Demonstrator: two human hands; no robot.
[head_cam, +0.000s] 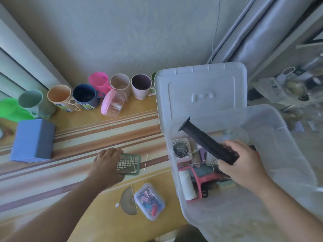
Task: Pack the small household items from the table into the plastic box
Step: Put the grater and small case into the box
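Note:
The clear plastic box (297, 173) stands at the right, with several small items inside: a white roll (187, 186), a pink frame (206, 179) and a round black tin (180, 149). My right hand (243, 165) grips a black ribbed handlebar grip (208, 142) over the box, its flared end pointing up and left. My left hand (106, 165) rests on the left end of a small green mesh basket (130, 164) on the table, fingers curled over its rim. A small clear case of coloured clips (150, 200) and a half-round piece (128, 200) lie near the front edge.
The box lid (201, 91) leans behind the box. A row of coloured cups (120, 84) lines the wall, with a pink-lidded clear container (113, 103) in front of them. At the left stand a blue box (33, 140) and a green tub (10, 109). A thin stick (146, 162) lies beside the basket.

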